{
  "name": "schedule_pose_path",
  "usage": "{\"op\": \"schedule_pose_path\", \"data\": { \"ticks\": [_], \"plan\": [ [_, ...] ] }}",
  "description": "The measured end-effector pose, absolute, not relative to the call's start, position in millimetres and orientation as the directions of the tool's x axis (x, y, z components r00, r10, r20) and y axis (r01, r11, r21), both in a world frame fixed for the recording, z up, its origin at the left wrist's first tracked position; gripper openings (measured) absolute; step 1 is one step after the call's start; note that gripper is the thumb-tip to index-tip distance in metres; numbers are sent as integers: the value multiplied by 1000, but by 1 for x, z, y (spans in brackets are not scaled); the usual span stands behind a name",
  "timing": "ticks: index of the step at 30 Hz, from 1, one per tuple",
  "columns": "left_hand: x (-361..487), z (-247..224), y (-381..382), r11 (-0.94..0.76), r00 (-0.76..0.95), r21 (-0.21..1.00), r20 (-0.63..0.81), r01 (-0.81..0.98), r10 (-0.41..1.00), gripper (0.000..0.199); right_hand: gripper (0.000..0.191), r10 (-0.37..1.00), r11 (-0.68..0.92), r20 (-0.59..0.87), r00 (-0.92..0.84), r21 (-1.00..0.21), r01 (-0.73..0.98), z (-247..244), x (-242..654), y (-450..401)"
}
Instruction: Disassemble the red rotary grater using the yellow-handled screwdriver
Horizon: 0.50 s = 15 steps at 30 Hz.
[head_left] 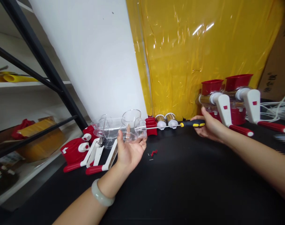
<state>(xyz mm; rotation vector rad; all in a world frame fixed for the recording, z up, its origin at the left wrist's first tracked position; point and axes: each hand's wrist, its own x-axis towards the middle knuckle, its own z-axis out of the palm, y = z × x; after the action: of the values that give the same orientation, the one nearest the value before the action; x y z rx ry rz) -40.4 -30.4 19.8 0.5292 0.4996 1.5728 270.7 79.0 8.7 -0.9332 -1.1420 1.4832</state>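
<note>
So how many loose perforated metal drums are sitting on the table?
2. They sit side by side beyond the screwdriver: the left drum next to the red parts, the right drum nearer the right hand. Others could be hidden.

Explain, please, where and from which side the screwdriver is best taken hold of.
The screwdriver is probably best gripped by its black-and-yellow handle, coming from the right, as the right hand holds it: the handle is thick and forms the right end, while the thin metal shaft points left, toward the clear plastic housing in the left hand.
</note>
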Motion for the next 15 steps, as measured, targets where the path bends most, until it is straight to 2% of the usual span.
{"op": "schedule_pose_path", "data": {
  "ticks": [2, 4, 6, 8, 10, 13, 15],
  "plan": [
    [-41, 20, -31, -66, -56, 597, 36, -799, 998, 63, 39, 983, 24, 61, -174, -977, -210, 6, 269, 80],
    [-41, 20, -31, -72, -61, 592, 39, -803, 997, 60, 25, 973, 84, 142, -182, -952, -295, 7, 269, 79],
    [-41, 20, -30, -72, -58, 592, 43, -803, 997, 58, 26, 959, 96, 194, -204, -907, -410, 11, 271, 76],
    [-41, 19, -30, -67, -54, 593, 40, -803, 998, 59, 29, 948, 90, 217, -234, -886, -454, 13, 273, 74],
    [-42, 19, -30, -63, -53, 594, 35, -802, 998, 60, 26, 945, 78, 196, -260, -912, -403, 11, 274, 77],
    [-41, 18, -29, -67, -60, 599, 31, -798, 998, 61, 44, 964, 90, 144, -222, -967, -237, 4, 272, 83],
    [-41, 18, -29, -70, -63, 606, 33, -793, 997, 62, 40, 971, 110, 146, -189, -976, -186, 1, 271, 85]
  ]
}}
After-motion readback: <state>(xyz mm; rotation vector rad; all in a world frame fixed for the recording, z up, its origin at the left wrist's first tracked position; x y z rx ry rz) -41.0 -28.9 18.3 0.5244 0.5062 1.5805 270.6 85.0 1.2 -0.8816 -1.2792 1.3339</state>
